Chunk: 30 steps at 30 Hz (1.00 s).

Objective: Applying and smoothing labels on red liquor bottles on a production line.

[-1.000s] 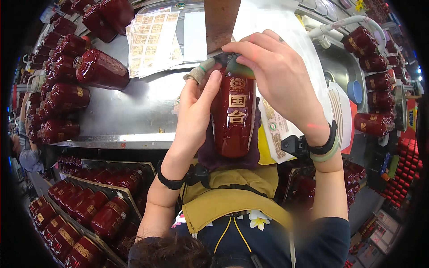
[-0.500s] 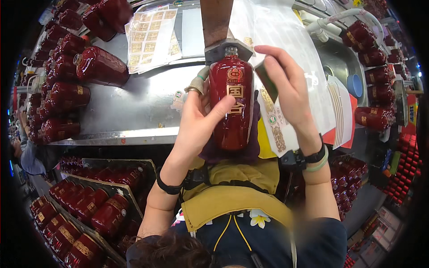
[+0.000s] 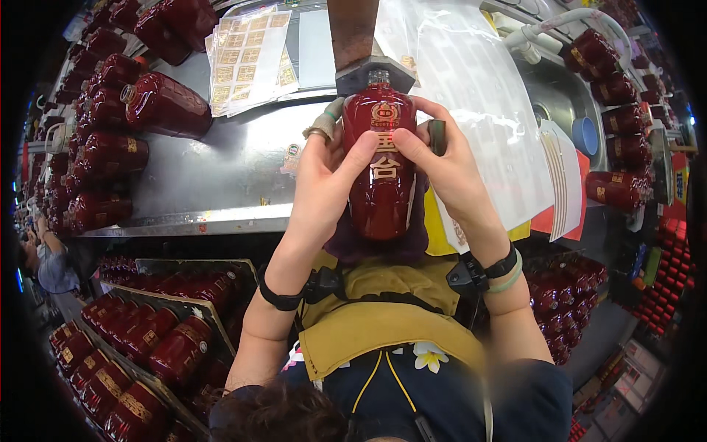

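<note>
A dark red glass bottle (image 3: 381, 202) with gold markings lies on its back in front of me, its clear threaded neck pointing away. My left hand (image 3: 324, 166) grips its left side, thumb on the front; one finger wears a pale cloth wrap (image 3: 322, 127). On the opposite side my right hand (image 3: 455, 169) is closed round the bottle, its thumb across the gold characters. A small dark green flat block (image 3: 437, 137) is tucked between my right fingers. Under the bottle is a dark purple cloth (image 3: 340, 241). The neck lies against a grey angled metal plate (image 3: 401, 76).
Gold label sheets (image 3: 247, 59) lie on the steel worktop (image 3: 221, 177), left of a brown upright bar (image 3: 352, 33). Translucent sheets (image 3: 486, 110) spread on the right, before a sink with a blue cup (image 3: 584, 138). Red bottles (image 3: 110, 155) crowd both sides; more stand in crates below.
My right hand has moved left and closed on the bottle, the green block still in its fingers. The bottle has shifted slightly away from me. My forearm now hides most of the gold-patterned strip.
</note>
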Available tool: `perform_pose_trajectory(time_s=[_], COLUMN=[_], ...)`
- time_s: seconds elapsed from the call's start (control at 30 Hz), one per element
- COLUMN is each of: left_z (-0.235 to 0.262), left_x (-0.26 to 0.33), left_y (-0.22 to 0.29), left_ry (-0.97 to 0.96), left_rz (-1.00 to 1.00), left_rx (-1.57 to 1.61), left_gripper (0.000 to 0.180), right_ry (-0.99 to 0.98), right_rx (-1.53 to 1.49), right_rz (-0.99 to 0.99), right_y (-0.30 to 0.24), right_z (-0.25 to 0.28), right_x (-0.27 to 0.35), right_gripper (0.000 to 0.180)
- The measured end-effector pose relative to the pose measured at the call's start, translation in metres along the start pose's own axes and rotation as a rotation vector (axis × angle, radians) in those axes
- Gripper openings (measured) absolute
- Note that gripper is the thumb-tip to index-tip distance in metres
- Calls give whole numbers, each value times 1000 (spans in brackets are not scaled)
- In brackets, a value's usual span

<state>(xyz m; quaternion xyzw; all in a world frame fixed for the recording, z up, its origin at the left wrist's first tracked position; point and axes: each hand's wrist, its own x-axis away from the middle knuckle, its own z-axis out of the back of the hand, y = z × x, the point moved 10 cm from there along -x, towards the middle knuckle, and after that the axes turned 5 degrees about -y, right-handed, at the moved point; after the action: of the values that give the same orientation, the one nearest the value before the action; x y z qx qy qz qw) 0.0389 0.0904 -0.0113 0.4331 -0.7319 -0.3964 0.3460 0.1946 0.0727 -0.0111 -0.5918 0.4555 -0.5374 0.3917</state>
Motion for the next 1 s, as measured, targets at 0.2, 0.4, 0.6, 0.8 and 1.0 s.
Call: perform_pose_trajectory(time_s=[0.2,0.4,0.6,0.8,1.0], left_z=[2,-10,-10,-10,-13], left_x=[-1,3,5,7,11], left_y=[0,10,10,5,9], left_ry=[12,-77,-80,-76,-97], left_rz=[-1,-40,-46,-19,-74], left_rx=[-36,-149,-119,-61,-110], left_gripper=[70,95,95,92,88], right_ry=[-36,-21,-55,-71,-92], right_rx=[-35,-10,-16,30,11], right_rz=[22,8,50,32,38], right_y=[-9,-7,-8,-6,-11], right_z=[-3,1,-3,-4,-7], right_x=[0,-6,-3,-2,1], right_gripper=[69,70,73,75,77])
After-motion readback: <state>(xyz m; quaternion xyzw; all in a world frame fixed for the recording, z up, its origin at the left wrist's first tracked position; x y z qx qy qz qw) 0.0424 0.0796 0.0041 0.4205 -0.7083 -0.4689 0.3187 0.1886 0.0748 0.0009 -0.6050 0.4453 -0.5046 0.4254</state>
